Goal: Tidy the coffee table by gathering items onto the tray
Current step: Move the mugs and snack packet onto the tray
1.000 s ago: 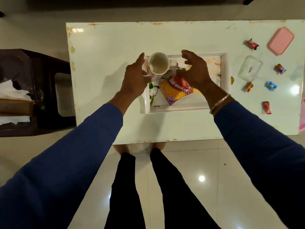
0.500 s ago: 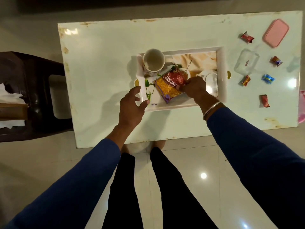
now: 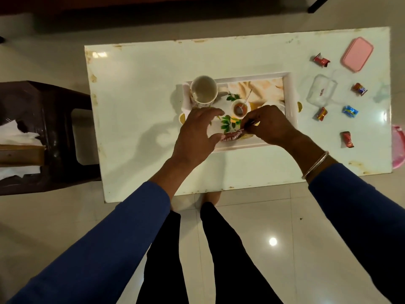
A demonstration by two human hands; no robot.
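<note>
Right hand (image 3: 270, 125) has its grip pinched on the top edge of the snack packet (image 3: 233, 136), fingers curled around it; the left hand (image 3: 197, 134) hovers at the packet's other end with fingers spread and loosely bent, and whether its thumb touches the packet cannot be told. Both hands cover most of the packet, so only a red strip with partial white lettering shows.

White surface (image 3: 142, 106) carries everything else, its right corner partly cut by the picture's edge. On it lies the tray (image 3: 289, 95), whose near rim is partly hidden behind the hands; its printed picture blends with real things. A cup (image 3: 203, 91) stands at the tray's far left corner. Right of the tray sits a clear container (image 3: 321, 93), hard to make out against the gloss, with a pink lid (image 3: 357, 54) beyond it. Wrapped candies (image 3: 321, 60) lie scattered around the container, their labels too small to read.
</note>
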